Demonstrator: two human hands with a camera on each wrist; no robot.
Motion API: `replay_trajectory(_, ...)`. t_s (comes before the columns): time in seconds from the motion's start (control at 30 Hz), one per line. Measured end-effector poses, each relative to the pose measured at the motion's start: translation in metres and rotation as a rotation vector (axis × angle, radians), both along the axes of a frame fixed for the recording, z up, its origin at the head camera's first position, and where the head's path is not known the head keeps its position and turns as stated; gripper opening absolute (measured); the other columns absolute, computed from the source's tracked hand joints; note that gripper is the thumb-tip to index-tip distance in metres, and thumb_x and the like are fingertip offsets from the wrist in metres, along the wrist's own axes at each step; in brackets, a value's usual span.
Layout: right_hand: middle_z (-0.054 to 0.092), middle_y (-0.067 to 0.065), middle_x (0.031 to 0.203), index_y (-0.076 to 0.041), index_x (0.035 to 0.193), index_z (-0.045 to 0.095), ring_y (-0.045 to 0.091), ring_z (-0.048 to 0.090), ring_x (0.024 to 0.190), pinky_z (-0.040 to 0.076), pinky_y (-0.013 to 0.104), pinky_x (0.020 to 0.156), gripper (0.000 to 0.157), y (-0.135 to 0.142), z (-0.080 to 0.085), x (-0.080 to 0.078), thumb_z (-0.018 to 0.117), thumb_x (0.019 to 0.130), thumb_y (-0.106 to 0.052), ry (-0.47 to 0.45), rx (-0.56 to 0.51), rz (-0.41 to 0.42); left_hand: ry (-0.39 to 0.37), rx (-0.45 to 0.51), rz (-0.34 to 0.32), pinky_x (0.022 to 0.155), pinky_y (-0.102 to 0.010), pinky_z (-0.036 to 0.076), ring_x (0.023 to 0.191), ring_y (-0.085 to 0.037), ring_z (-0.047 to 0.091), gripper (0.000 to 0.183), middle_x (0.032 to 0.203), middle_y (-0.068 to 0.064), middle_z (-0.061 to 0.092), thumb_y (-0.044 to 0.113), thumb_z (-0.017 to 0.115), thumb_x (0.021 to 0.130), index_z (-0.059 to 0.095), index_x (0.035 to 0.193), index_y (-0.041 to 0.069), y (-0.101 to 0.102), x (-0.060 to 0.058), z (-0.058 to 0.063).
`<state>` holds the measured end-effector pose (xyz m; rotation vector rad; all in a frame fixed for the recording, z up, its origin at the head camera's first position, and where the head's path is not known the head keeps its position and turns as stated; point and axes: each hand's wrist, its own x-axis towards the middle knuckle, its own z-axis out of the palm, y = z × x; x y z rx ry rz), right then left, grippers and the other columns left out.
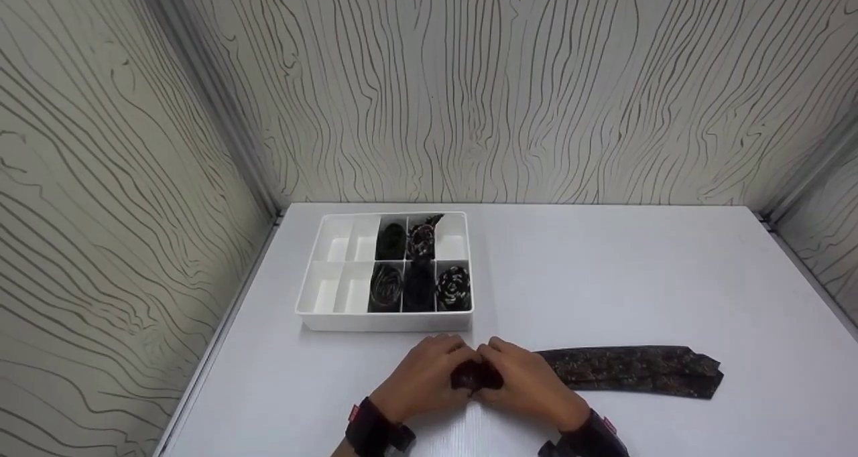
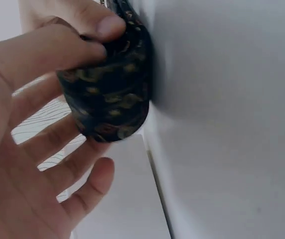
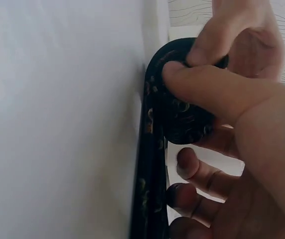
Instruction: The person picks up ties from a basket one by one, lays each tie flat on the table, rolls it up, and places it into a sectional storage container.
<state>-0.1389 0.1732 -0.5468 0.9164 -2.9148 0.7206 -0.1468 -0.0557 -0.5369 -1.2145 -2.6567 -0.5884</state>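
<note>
A dark patterned necktie (image 1: 637, 370) lies partly rolled up on the table, its loose end stretching flat to the right. The rolled part (image 1: 476, 375) is between my two hands. My left hand (image 1: 429, 380) pinches the left side of the roll; in the left wrist view its thumb presses the rolled necktie (image 2: 107, 102), other fingers behind it. My right hand (image 1: 526, 380) holds the right side, and the right wrist view has its thumb on the coiled end of the roll (image 3: 182, 119). That view also shows the unrolled strip running along the tabletop.
Behind my hands sits a white divided box (image 1: 385, 321). Several of its compartments hold rolled dark neckties, such as a patterned one (image 1: 454, 288) at front right; others on the left are bare. A wood-grain patterned wall (image 1: 469, 95) stands behind the white table (image 1: 603, 276).
</note>
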Motion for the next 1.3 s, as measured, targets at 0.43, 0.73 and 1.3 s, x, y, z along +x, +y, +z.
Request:
replay_trajectory(0.43,0.06,-0.013,0.101,-0.022,0.114,0.067,0.005,0.06,0.089,0.057,0.031,0.077,0.045,0.007,0.0,0.003,0.09,0.082,-0.043,0.03,-0.007,0.011,-0.051,0.013,-0.043,0.089,-0.019,0.051,0.098,-0.008,0.06,0.033,0.107,0.008,0.068,0.027,0.089,0.085,0.073,0.115,0.024,0.004,0.002,0.004)
replay_trajectory(0.73,0.062,-0.012,0.102,-0.021,0.12,0.068,0.008,0.063,0.091,0.06,0.034,0.079,0.047,0.011,-0.004,0.005,0.089,0.082,-0.042,0.059,-0.014,-0.009,0.017,-0.031,-0.005,0.086,-0.022,0.052,0.096,-0.009,0.062,0.041,0.109,0.008,0.067,0.034,0.09,0.082,0.07,0.117,0.027,0.007,0.002,0.002)
replay_trajectory(1.3,0.062,-0.012,0.1,-0.022,0.116,0.066,0.007,0.061,0.09,0.057,0.031,0.077,0.045,0.015,0.002,0.003,0.091,0.08,-0.033,0.017,0.001,-0.006,0.024,-0.053,0.013,0.089,-0.026,0.051,0.097,-0.009,0.061,0.036,0.107,0.009,0.067,0.038,0.089,0.082,0.074,0.115,0.03,0.011,0.003,0.005)
